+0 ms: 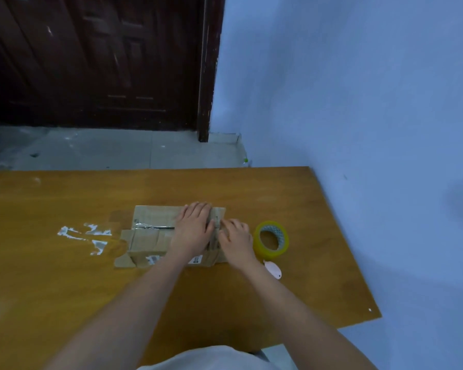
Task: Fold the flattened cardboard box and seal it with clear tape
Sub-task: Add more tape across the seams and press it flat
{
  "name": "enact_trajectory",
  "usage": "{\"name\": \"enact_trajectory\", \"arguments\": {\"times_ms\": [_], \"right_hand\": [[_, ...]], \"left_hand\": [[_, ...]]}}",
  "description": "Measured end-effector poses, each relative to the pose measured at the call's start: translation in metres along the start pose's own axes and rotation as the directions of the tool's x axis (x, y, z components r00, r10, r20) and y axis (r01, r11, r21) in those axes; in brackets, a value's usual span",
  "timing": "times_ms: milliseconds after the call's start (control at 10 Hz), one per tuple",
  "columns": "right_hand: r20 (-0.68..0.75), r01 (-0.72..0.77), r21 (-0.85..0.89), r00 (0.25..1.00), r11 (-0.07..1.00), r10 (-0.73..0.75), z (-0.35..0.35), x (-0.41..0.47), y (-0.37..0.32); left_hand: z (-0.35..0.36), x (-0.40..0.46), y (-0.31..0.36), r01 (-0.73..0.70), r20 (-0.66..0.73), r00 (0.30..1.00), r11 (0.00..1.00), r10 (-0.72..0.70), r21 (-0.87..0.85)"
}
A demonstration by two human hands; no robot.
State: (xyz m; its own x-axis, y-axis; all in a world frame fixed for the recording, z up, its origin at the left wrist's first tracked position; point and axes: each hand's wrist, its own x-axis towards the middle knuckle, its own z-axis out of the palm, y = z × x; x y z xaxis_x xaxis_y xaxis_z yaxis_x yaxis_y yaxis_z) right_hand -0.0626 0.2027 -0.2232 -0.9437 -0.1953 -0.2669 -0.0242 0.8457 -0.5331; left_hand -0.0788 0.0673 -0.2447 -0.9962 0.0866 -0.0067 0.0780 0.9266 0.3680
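Observation:
A brown cardboard box [147, 236] lies on the wooden table [64, 276], its top flaps closed and an old shiny tape strip along the left part of the seam. My left hand [194, 227] lies flat on the box's top right part, fingers straight and pointing away from me. My right hand [235, 240] rests at the box's right end, fingers spread and pressing on the edge there. A roll of clear yellowish tape [271, 240] stands just right of my right hand.
A small pink-white cutter [273, 269] lies near the tape roll, toward me. Scraps of clear tape [84, 235] stick to the table left of the box. The table's right edge runs along a blue wall; a dark door stands beyond the far edge.

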Motion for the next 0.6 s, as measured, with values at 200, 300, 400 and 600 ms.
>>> {"name": "enact_trajectory", "arguments": {"times_ms": [200, 300, 400, 600], "right_hand": [[0.083, -0.095, 0.075, 0.993, 0.993, 0.089, -0.004, 0.016, -0.006], [0.086, -0.09, 0.045, 0.993, 0.995, 0.086, -0.004, 0.013, -0.004], [0.11, -0.053, 0.0, 0.993, 0.999, 0.053, -0.001, 0.001, 0.006], [0.159, -0.01, -0.035, 0.987, 0.999, 0.015, 0.006, -0.022, 0.017]], "left_hand": [[0.001, 0.0, -0.003, -0.003, 0.003, 1.0, 1.0, 0.003, -0.011], [0.002, 0.0, -0.003, -0.004, 0.003, 1.0, 1.0, 0.004, -0.014], [0.002, -0.001, -0.002, -0.01, -0.009, 1.0, 1.0, 0.01, -0.02], [0.001, 0.0, -0.002, -0.012, -0.005, 1.0, 1.0, 0.012, -0.009]]}}
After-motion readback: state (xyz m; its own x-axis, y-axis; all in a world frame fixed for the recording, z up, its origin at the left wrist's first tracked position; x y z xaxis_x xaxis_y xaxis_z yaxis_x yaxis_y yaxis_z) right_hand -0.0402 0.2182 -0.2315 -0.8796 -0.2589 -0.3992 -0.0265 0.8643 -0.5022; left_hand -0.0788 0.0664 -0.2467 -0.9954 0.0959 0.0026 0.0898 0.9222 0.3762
